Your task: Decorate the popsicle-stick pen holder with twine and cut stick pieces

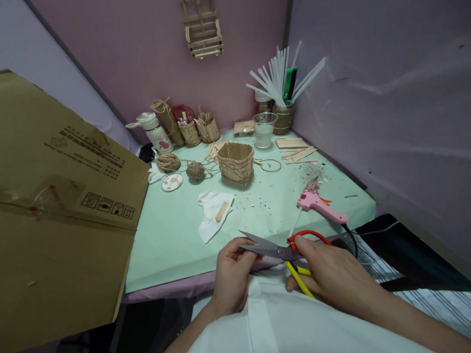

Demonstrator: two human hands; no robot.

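Observation:
My right hand (325, 266) grips a pair of scissors (269, 248) with one red and one yellow handle. The blades are parted and point left, over the front edge of the table. My left hand (235, 273) is closed in a pinch right at the blades; what lies between its fingertips is hidden. Beyond the hands, a small wooden piece (221, 211) rests on a crumpled white tissue (207, 230). A woven-looking tan basket (236, 163) stands further back. To the right lies a pink hot glue gun (322, 207) with a white glue stick in it.
Balls of twine (195, 170) and a white disc (173, 182) lie on the left. Pen holders (190, 134), a bottle (157, 134), a clear cup (264, 133) and flat wooden sticks (291, 143) line the back. A large cardboard sheet (61, 231) blocks the left side.

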